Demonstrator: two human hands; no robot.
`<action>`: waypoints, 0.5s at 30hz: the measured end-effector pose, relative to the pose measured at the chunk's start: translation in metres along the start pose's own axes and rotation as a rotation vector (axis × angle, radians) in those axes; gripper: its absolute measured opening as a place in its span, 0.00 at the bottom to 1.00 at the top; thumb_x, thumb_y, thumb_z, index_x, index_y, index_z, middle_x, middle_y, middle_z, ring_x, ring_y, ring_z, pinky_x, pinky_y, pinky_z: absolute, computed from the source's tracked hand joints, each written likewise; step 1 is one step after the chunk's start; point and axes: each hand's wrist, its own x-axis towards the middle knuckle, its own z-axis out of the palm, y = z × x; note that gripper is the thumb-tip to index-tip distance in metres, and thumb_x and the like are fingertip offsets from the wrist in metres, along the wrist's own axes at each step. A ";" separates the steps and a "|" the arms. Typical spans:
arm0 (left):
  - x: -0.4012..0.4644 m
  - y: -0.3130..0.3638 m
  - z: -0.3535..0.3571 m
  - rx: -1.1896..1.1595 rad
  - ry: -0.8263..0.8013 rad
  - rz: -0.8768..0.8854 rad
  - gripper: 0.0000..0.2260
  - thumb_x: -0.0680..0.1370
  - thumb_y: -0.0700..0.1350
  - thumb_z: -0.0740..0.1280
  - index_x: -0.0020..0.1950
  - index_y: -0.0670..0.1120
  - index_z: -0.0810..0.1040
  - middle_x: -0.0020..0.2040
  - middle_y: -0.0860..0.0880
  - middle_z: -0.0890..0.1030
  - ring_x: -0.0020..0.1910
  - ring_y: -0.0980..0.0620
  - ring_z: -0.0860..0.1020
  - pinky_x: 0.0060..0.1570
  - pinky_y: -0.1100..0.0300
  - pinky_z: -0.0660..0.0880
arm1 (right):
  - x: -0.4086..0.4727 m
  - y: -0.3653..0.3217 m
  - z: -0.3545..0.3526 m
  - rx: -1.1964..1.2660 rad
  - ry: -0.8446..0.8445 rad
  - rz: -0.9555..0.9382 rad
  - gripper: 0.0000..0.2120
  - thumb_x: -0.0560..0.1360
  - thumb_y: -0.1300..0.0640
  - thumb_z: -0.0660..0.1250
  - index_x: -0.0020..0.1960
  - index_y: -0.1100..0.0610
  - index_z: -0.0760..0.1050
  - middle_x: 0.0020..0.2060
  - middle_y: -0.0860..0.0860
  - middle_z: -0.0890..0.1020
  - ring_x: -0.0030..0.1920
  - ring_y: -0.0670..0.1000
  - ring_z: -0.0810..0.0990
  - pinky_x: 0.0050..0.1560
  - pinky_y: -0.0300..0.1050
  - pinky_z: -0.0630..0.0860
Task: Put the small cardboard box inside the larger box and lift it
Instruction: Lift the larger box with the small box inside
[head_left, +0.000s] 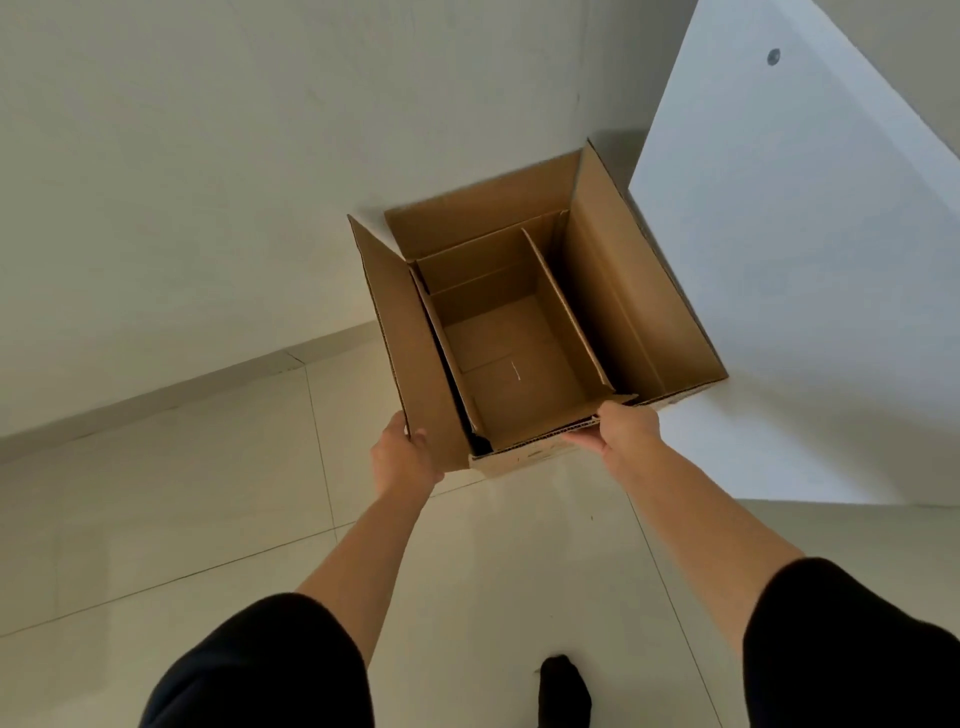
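Note:
The larger cardboard box (641, 306) is open at the top, its flaps standing up, and it is held up in front of me, partly over the white table's corner. Inside its left part sits the small cardboard box (514, 364), also open and empty. My left hand (402, 454) grips the near end of the large box's left flap. My right hand (621, 428) grips the near edge, fingers curled over the rim where both boxes meet. To the right of the small box the large box has an empty gap.
A white table (810, 291) fills the right side, with its corner next to the box. A pale wall (208, 182) runs behind and to the left. Light floor tiles (208, 519) lie below. My black-socked foot (563, 691) stands on the floor under my right arm.

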 end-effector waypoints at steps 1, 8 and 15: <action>0.003 0.003 -0.002 0.008 -0.001 -0.006 0.14 0.80 0.37 0.57 0.65 0.45 0.72 0.58 0.39 0.80 0.43 0.40 0.82 0.45 0.45 0.83 | 0.003 -0.004 0.004 0.009 -0.005 -0.001 0.17 0.77 0.66 0.59 0.65 0.62 0.66 0.54 0.60 0.78 0.54 0.63 0.81 0.49 0.52 0.83; 0.000 0.010 -0.016 0.190 -0.058 0.112 0.14 0.81 0.46 0.56 0.51 0.38 0.77 0.45 0.38 0.81 0.43 0.40 0.79 0.48 0.43 0.78 | -0.009 0.012 0.002 0.091 -0.042 0.058 0.19 0.79 0.64 0.55 0.69 0.64 0.63 0.58 0.63 0.76 0.58 0.65 0.78 0.49 0.54 0.81; 0.013 0.062 0.038 0.151 -0.314 0.062 0.13 0.81 0.40 0.56 0.50 0.36 0.79 0.51 0.38 0.79 0.53 0.36 0.80 0.54 0.43 0.80 | -0.010 0.003 0.000 0.113 -0.078 0.166 0.20 0.81 0.61 0.53 0.72 0.55 0.60 0.66 0.61 0.71 0.58 0.62 0.78 0.54 0.59 0.79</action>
